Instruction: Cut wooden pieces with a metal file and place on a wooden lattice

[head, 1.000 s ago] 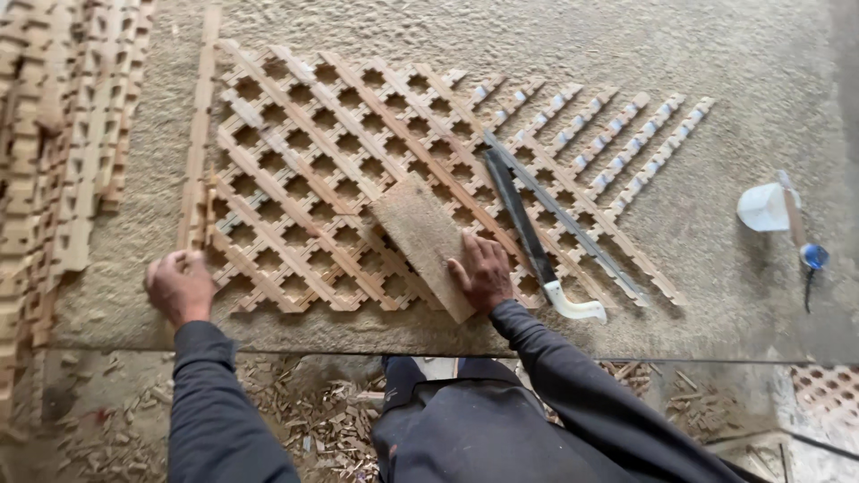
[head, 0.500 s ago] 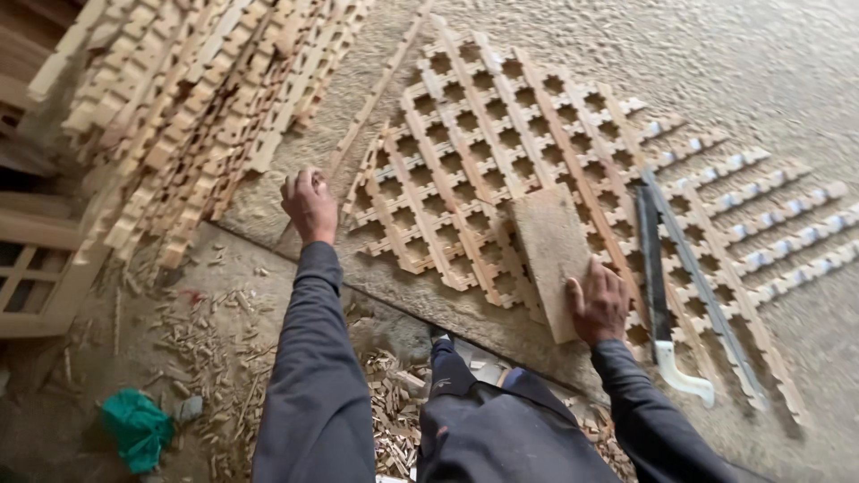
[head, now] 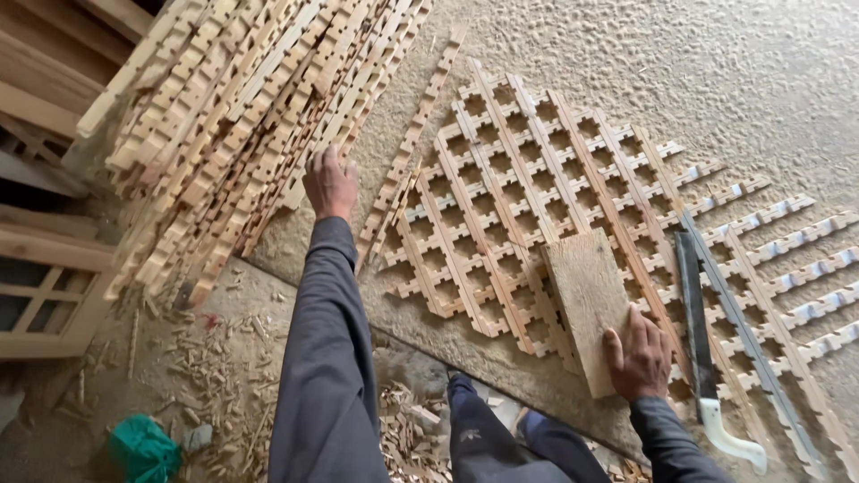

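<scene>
The left hand [head: 329,183] reaches, fingers loosely open, onto the pile of notched pale wooden slats [head: 242,116] at ten o'clock. The right hand [head: 638,353], at five o'clock, lies flat and open on the rectangular flat wooden block [head: 586,300], which rests on the interlocked wooden lattice panel [head: 528,197].

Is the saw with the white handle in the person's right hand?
No, the right hand rests on a flat wooden block; the saw lies beside it.

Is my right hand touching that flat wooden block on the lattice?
Touching. The head view shows the right hand pressed flat on the wooden block's lower end.
</scene>
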